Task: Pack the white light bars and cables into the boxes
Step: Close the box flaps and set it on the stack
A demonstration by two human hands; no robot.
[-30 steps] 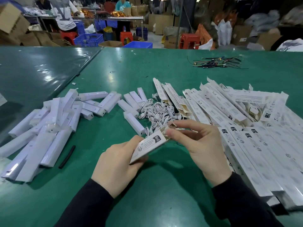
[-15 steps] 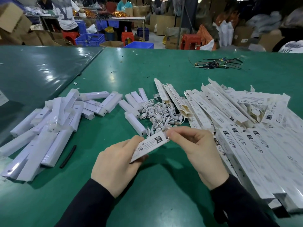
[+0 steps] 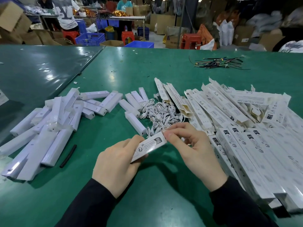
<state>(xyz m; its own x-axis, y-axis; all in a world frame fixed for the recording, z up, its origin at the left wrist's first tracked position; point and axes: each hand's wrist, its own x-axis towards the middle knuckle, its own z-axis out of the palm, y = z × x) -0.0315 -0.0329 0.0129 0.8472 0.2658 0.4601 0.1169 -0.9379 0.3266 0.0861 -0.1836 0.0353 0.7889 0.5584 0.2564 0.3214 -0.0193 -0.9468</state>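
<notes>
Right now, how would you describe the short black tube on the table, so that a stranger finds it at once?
Start at the big heap of white light bars on the left of the green table. The black tube lies on the bare green just right of the heap's near end. It is the only dark, thin, round piece there.

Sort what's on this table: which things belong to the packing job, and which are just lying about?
Job: box held by both hands, light bars, white cables, boxes.
Lying about: black tube, dark wire bundle.

head cam | forward-down over green table (image 3: 164, 66) | close to hands
</notes>
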